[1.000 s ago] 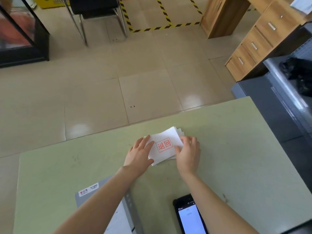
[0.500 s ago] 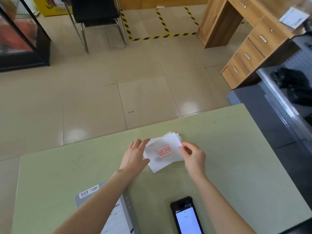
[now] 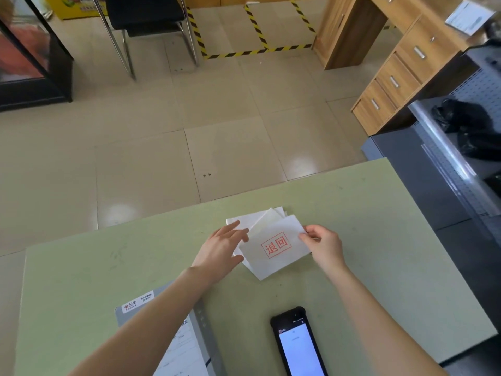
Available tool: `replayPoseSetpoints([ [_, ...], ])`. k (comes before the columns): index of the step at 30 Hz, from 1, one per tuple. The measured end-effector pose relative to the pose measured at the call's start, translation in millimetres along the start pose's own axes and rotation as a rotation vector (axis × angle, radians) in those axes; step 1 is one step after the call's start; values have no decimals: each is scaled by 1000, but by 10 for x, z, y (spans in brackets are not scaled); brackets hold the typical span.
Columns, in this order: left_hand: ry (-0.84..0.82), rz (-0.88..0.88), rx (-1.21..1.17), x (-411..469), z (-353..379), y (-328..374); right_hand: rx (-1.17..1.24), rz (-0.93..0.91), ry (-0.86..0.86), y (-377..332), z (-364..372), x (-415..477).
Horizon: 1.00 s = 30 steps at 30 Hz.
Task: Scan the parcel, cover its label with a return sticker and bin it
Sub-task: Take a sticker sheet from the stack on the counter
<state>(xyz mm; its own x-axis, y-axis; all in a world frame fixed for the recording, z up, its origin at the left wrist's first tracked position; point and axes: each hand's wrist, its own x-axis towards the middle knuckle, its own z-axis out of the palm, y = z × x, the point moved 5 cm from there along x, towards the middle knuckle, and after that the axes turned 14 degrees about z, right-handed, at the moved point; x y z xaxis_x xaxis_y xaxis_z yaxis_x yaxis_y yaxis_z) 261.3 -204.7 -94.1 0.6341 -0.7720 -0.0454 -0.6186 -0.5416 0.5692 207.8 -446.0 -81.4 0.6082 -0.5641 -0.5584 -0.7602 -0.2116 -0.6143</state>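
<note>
A white return sticker [image 3: 273,249] with a red stamped frame lies on top of a small pile of white stickers [image 3: 244,219] on the green table [image 3: 379,253]. My right hand [image 3: 324,244] pinches the top sticker's right edge between thumb and fingers. My left hand [image 3: 221,249] rests with fingers spread on the pile at the sticker's left edge. A grey parcel [image 3: 206,346] with a white label lies at the near left, partly under my left forearm. A black handheld scanner [image 3: 298,344] with a lit screen lies at the near edge.
Right of the table stands a grey metal shelf [image 3: 444,161] holding black bags [image 3: 471,126]. Beyond it is a wooden desk with drawers [image 3: 393,80]. A black chair [image 3: 146,20] and a glass cabinet [image 3: 29,55] stand on the tiled floor ahead.
The top sticker has slid right and toward me off the pile, pulled by my right hand. The sheets beneath now show at the back. My left hand stays on the pile.
</note>
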Motion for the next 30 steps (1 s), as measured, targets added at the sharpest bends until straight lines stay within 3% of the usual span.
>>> replayPoseSetpoints([
  [6,-199,160,243,5,107,142,64,-20,-122,11,-125,-87],
  [10,-234,254,307,-14,147,215,-59,-158,-106,-127,-245,-137],
  [17,-490,308,451,-67,311,211,-273,-323,5,-340,-313,-204],
  [23,-469,173,582,-205,209,147,-269,-390,52,-541,-423,-368],
  [30,-433,-3,609,-310,153,47,-340,-331,-230,-601,-467,-660],
])
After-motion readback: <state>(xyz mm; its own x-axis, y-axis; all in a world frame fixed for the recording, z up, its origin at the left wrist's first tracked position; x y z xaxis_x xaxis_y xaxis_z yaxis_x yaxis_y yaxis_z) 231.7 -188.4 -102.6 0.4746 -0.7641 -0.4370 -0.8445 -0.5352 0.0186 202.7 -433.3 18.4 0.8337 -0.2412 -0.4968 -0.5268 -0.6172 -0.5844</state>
